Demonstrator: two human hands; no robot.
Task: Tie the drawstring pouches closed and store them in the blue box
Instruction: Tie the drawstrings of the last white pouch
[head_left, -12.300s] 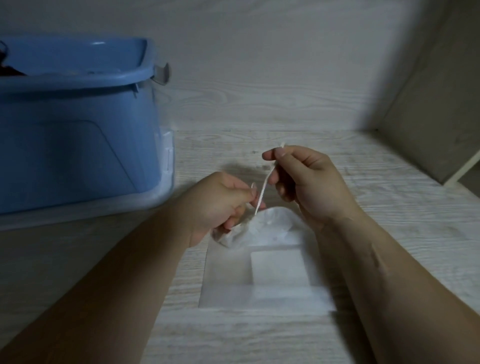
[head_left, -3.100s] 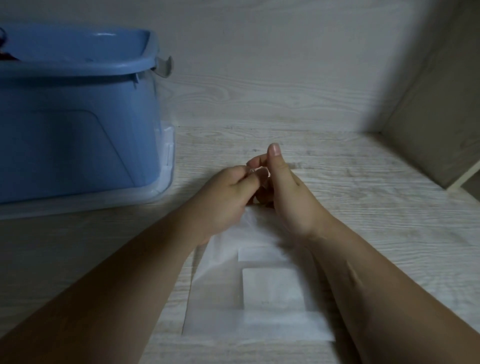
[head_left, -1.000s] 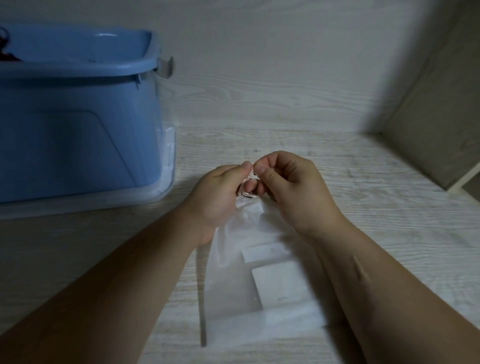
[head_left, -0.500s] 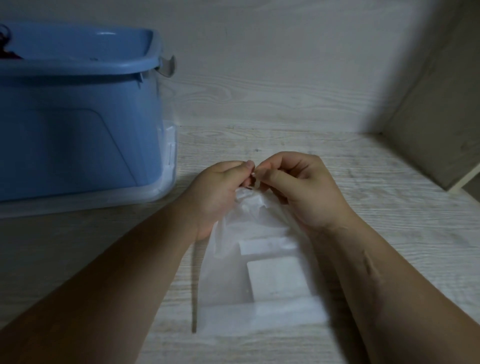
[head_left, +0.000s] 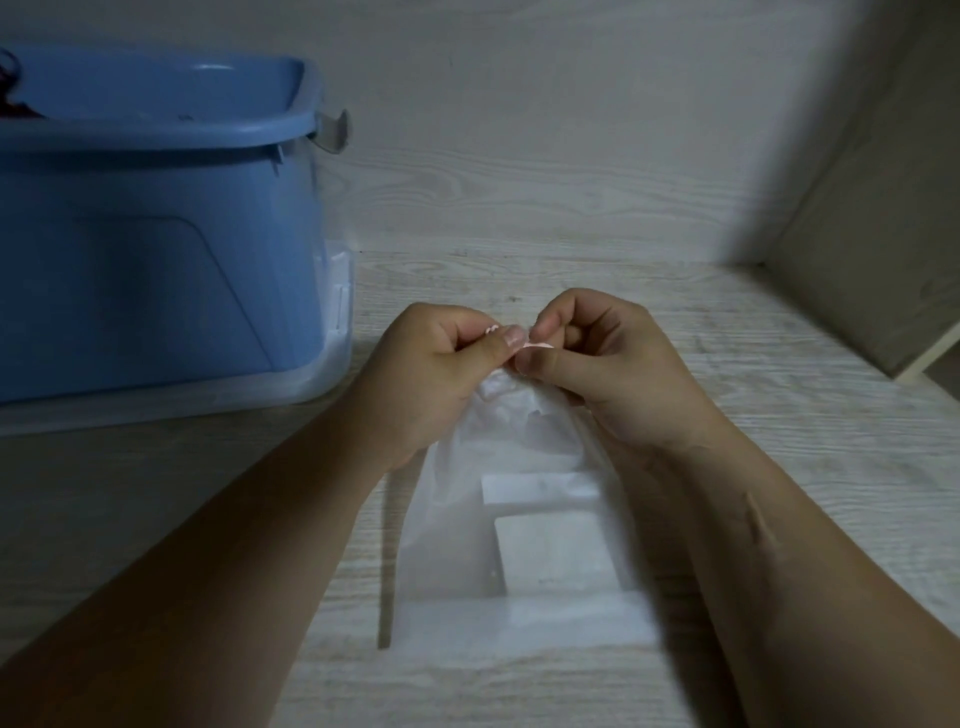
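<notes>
Counter (head_left: 727, 415): pale wood grain, dim light, wall behind.

Blue box (head_left: 156, 249): stands at far left on the counter, top open, apart from the pouch. Most of its contents are hidden from this angle.

Pouch (head_left: 519, 545): translucent white, centre of view, between the two forearms. Flat bottom edge rests on the counter nearest the person. Long axis runs near to far. The gathered mouth is at the far end and points away from the person, toward the wall. Two white flat packets (head_left: 556, 556) show through the fabric.

Left hand (head_left: 431, 374): fingers curled, thumb and forefinger pinching the drawstring (head_left: 535, 345) at the bunched neck.

Right hand (head_left: 613, 374): likewise curled, thumb and forefinger nipping the drawstring just beside the left thumb. The fingertips of the two hands nearly touch.

Judgement: the step in hand is the tying. The mouth is already cinched, and the knot is being formed or tightened. I cannot tell whether the knot is finished, because the fingers hide it.

Next move calls for pulling the ends apart to seat the knot. One hand then lifts the pouch by the neck and carries it left, over the box rim.
</notes>
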